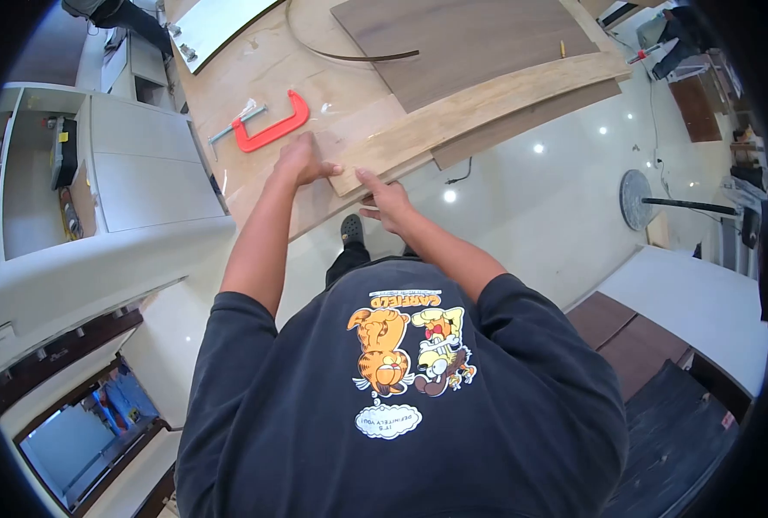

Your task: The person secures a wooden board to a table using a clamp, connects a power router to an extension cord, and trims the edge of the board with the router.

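Observation:
A long light wooden strip (462, 114) lies along the front edge of the worktable (259, 200). At its left end my left hand (302, 161) rests on the table, its thumb against the strip's end. My right hand (387, 200) pinches the strip near that same end, thumb on top and fingers at the table edge, partly hidden below. Behind my left hand lies a red C-clamp (272, 131). Under the strip's right part, a brown board (526, 123) juts past the table edge.
A brown panel (462, 43) with a yellow object (563, 49) on it, a thin curved strip (349, 58) and a white board (220, 30) lie on the table. White cabinets (146, 164) stand left. A round-based stand (634, 200) is right. Parts of people show at both upper corners.

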The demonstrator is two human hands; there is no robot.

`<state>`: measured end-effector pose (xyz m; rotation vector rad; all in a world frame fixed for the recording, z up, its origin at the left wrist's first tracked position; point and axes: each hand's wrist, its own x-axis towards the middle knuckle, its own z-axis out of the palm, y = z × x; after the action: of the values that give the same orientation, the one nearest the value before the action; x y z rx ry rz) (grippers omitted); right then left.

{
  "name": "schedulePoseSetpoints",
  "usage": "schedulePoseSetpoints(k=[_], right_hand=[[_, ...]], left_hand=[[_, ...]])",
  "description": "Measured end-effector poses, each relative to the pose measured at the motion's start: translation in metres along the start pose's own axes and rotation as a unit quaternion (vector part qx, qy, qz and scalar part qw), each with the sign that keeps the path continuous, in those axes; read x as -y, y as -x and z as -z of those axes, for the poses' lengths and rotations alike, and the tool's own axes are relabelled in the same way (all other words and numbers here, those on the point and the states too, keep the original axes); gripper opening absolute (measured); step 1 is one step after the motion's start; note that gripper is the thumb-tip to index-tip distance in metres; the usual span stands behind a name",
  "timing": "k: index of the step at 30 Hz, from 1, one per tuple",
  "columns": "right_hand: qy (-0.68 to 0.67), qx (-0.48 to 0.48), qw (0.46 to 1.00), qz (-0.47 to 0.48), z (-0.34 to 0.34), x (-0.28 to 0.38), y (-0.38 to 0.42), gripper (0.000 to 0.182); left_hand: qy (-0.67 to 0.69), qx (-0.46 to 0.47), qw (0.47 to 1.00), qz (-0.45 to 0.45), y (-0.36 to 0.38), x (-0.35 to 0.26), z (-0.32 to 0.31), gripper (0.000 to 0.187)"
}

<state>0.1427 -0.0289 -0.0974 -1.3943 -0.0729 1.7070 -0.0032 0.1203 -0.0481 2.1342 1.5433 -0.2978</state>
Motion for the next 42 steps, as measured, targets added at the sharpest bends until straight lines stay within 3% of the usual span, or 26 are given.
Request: schedulePoseSetpoints(k=[3, 9, 12, 15, 24, 42], right_hand=[[0.011, 0.036, 0.998, -0.048, 0.014, -0.001, -0.014, 0.078], [-0.103, 0.014, 0.994, 0.014, 0.071, 0.003, -0.009, 0.091], [-0.189, -0.068, 0.979, 0.047, 0.096, 0.025, 0.003, 0.082], [-0.217, -0.065, 0.972, 0.07, 0.119, 0.032, -0.009, 0.066], [-0.198, -0.024, 0.975, 0.098, 0.131, 0.031, -0.026, 0.047], [-0.185, -0.049, 0.972, 0.134, 0.125, 0.031, -0.025, 0.047]], left_hand=[[0.017, 0.021, 1.0, -0.006, -0.006, 0.002, -0.001, 0.086], [0.033, 0.0, 0.999, -0.031, -0.01, 0.008, -0.008, 0.083], [0.028, -0.012, 0.999, -0.031, -0.003, 0.003, -0.005, 0.083], [0.017, -0.006, 0.999, -0.038, -0.006, 0.005, -0.006, 0.083], [0.037, 0.004, 0.998, -0.048, -0.011, 0.011, -0.008, 0.083], [0.045, -0.01, 0.998, -0.033, -0.003, 0.005, -0.003, 0.088]])
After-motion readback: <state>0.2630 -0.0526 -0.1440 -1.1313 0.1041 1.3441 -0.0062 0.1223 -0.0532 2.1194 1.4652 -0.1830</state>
